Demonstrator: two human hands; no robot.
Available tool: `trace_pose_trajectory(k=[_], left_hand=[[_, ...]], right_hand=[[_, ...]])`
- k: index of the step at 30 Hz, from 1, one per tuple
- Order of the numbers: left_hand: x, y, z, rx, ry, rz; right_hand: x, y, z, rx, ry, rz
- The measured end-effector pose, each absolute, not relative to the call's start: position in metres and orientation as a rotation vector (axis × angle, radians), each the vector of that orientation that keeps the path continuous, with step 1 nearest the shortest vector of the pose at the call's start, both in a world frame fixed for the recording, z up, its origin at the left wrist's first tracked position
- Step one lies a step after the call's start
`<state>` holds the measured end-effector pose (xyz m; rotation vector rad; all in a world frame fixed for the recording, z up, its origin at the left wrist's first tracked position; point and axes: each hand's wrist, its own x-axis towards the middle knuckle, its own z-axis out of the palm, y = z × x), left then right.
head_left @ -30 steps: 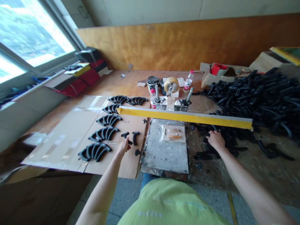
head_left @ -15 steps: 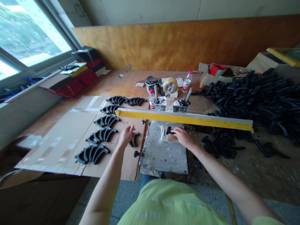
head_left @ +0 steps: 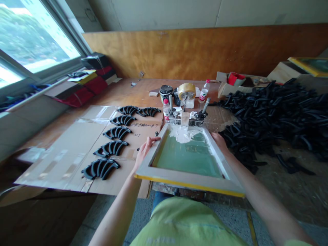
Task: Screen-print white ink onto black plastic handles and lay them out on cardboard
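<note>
A wooden screen-printing frame (head_left: 189,177) with a green mesh and a yellow front edge lies tilted low over the metal printing base. White ink (head_left: 184,135) sits at the far end of the mesh. My left hand (head_left: 145,150) grips the frame's left rail with fingers curled over its top. On the right rail rests my right hand (head_left: 219,141), its fingers mostly hidden behind the wood. Rows of curved black plastic handles (head_left: 111,147) lie on the cardboard sheet (head_left: 64,153) to the left.
A large heap of black handles (head_left: 276,109) fills the table's right side. Behind the frame stand an ink tin (head_left: 166,91), a tape roll (head_left: 186,91), two small bottles (head_left: 203,93) and the hinge clamps (head_left: 197,115). Cardboard boxes (head_left: 230,85) sit at the back right.
The frame has swung down from raised to low over the base, covering the plate. Both hands have moved onto its side rails, the right one leaving a black handle placed on the plate.
</note>
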<state>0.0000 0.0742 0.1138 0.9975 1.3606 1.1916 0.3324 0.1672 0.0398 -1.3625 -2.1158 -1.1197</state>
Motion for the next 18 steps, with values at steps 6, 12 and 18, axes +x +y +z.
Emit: trace_pose_trajectory(k=[6,12,18], left_hand=[[-0.004,0.049,0.035,0.882,1.401,0.967],[-0.003,0.055,0.001,0.877,1.433,0.975],[-0.003,0.052,0.003,0.829,1.472,0.984]], right_hand=[[0.287,0.216,0.071,-1.267,-2.166,-0.136],[0.227,0.212,0.06,-1.397,-2.52,0.174],[0.259,0.16,0.055,-0.949,-2.772,0.266]])
